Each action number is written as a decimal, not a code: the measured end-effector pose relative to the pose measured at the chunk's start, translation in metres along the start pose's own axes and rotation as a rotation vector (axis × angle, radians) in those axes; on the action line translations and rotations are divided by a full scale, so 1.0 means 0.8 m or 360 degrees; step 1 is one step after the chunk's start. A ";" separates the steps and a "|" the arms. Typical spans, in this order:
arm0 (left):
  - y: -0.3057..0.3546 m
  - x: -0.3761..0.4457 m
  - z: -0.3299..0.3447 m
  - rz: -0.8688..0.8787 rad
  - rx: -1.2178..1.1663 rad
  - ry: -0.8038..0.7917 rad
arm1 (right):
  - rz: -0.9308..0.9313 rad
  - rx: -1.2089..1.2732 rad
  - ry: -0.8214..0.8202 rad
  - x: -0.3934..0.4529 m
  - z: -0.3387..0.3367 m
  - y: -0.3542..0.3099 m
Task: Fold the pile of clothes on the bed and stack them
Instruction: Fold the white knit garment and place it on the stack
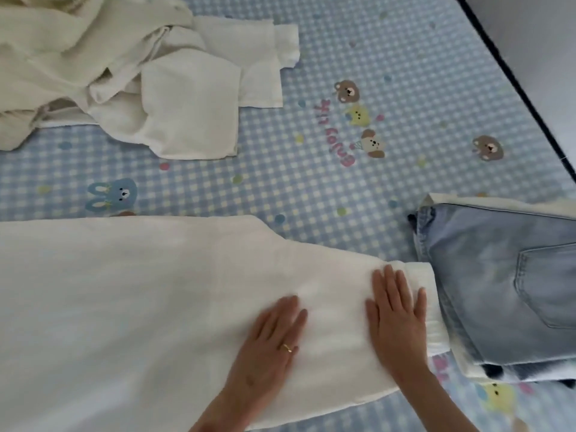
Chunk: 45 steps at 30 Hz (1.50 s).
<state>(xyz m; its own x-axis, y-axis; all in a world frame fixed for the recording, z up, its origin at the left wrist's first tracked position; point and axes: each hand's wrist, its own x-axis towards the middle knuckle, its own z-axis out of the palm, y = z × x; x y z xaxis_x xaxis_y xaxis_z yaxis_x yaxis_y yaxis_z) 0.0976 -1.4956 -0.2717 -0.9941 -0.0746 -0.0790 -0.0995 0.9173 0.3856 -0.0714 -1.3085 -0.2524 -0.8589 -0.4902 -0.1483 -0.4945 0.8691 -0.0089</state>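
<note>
Both hands, left hand [270, 341] and right hand [397, 319], flat on white garment [140, 291] (fingers [389, 285] spread, gripping nothing).

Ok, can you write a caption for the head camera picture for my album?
Both hands, left and right, flat on a white garment, beside folded jeans on a checked bedsheet.

The white garment [140, 307] runs off the left edge, extent unseen.
</note>
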 end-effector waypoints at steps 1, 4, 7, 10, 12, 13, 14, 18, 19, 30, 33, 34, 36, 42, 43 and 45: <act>0.007 0.016 0.006 0.0084 0.0028 -0.0023 | -0.0005 -0.0024 -0.0012 -0.005 0.001 0.014; -0.027 0.044 0.015 -0.0141 0.0186 -0.0055 | -0.0039 0.0001 0.0004 -0.013 0.006 0.055; -0.096 0.037 0.004 -0.0709 0.0307 0.0008 | -0.0103 0.0125 0.0009 -0.013 0.009 0.069; -0.127 0.018 -0.020 -0.1229 0.0201 0.0071 | -0.0096 0.0262 0.0065 -0.012 0.009 0.065; -0.108 0.017 -0.026 -0.1450 0.0089 0.0193 | 0.0035 0.0337 0.0100 -0.012 0.010 0.063; -0.087 0.018 -0.023 -0.1385 0.0057 0.0219 | 0.0130 0.0363 0.0094 -0.013 0.010 0.063; -0.061 0.020 -0.014 -0.1182 0.0036 0.0190 | 0.0197 0.0379 0.0065 -0.015 0.009 0.063; 0.026 0.035 0.022 -0.0499 -0.0001 -0.0117 | 0.0213 0.0356 -0.0074 -0.015 -0.011 0.058; 0.031 0.038 0.023 -0.0529 0.0003 -0.0136 | 0.0218 0.0372 -0.0066 -0.014 -0.014 0.059; 0.115 0.042 -0.030 -0.0724 -0.0995 -0.0150 | 0.1103 0.1068 -0.0436 -0.002 -0.066 0.045; 0.147 0.047 -0.075 -0.0898 -0.1452 -0.0104 | 0.1097 0.1284 -0.0475 -0.019 -0.102 0.017; 0.156 0.047 -0.089 -0.0922 -0.1506 -0.0082 | 0.1076 0.1433 -0.0456 -0.026 -0.115 0.008; 0.165 0.047 -0.113 -0.0861 -0.1525 0.0016 | 0.1024 0.1734 -0.0450 -0.036 -0.148 -0.011; 0.132 0.038 -0.201 -0.0609 -0.2173 0.0115 | 0.0580 0.2360 -0.0873 -0.050 -0.250 -0.086; 0.115 0.027 -0.215 -0.0719 -0.2284 0.0117 | 0.0535 0.2511 -0.0972 -0.052 -0.258 -0.102; 0.073 -0.002 -0.238 -0.0941 -0.2523 0.0075 | 0.0572 0.2724 -0.1254 -0.050 -0.266 -0.145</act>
<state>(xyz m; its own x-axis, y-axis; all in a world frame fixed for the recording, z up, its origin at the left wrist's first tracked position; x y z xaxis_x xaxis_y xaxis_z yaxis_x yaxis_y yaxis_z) 0.0854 -1.5165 -0.0740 -0.8049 -0.2763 -0.5252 -0.3449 -0.5023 0.7929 -0.0083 -1.4040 -0.0350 -0.3873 -0.5898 -0.7086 0.7277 0.2764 -0.6277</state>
